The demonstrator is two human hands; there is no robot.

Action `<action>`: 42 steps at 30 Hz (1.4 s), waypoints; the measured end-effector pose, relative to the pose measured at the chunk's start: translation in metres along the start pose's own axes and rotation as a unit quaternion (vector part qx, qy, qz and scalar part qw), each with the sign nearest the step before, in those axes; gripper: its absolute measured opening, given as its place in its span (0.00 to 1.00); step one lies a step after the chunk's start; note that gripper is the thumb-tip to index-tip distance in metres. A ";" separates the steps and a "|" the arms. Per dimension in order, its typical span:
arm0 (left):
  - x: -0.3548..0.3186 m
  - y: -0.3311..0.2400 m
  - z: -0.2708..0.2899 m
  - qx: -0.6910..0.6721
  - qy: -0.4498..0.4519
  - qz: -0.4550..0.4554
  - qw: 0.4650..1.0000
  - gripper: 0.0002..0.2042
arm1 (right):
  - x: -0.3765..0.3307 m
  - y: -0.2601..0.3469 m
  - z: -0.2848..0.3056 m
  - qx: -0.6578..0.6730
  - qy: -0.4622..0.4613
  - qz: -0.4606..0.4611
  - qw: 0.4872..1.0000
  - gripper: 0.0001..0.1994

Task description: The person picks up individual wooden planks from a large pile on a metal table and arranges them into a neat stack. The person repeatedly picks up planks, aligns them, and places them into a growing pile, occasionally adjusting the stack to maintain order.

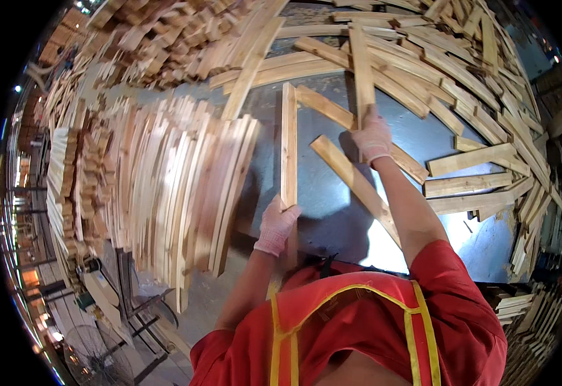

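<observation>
My left hand (pixel 277 225), in a pale pinkish work glove, is closed round the lower part of a narrow wooden strip (pixel 289 145). That strip points away from me above the grey metal tabletop (pixel 323 212). Farther forward and to the right, my right hand (pixel 372 136), gloved alike, grips the near end of a second wooden board (pixel 361 67). This board reaches toward the far pile. Between my hands a short wooden piece (pixel 326 107) lies slanted, passing behind the right hand. Nearer to me, another loose wooden piece (pixel 352 180) slants toward my right forearm.
A dense row of upright-looking strips (pixel 172 186) stands at my left. Beyond it rises a large stack of timber (pixel 172 38). Many loose boards (pixel 461 96) lie heaped along the far and right side. A round wire fan (pixel 98 357) is at the lower left.
</observation>
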State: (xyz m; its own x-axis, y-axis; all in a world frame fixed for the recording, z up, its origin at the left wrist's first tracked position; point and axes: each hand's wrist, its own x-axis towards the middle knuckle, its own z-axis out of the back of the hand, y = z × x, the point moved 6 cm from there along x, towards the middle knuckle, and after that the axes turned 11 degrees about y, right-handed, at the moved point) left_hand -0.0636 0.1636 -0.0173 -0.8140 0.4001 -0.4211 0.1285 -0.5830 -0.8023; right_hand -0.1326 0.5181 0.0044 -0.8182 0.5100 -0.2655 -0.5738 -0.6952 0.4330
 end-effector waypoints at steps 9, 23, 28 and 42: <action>-0.079 0.064 0.122 0.481 -0.195 0.001 0.855 0.33 | -0.232 0.057 -0.163 0.526 0.238 0.028 0.816 0.43; -0.043 0.036 0.096 0.516 -0.203 -0.047 0.831 0.41 | -0.098 -0.002 -0.014 -0.055 -0.081 0.192 0.976 0.28; -0.036 -0.028 0.031 0.391 -0.096 -0.154 0.902 0.42 | -0.058 -0.103 0.026 -0.092 0.123 0.022 0.988 0.36; -0.040 0.015 -0.034 -0.181 0.118 0.072 0.974 0.15 | -0.185 -0.110 -0.046 -0.103 0.151 0.038 0.982 0.45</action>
State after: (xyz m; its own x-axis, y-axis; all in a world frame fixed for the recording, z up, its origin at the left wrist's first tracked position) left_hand -0.0095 0.1630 -0.0268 -0.6260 0.5089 -0.5909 0.4574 -0.3740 -0.8068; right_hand 0.0803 0.4762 -0.0338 -0.8147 0.3003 -0.4961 -0.4798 -0.8295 0.2858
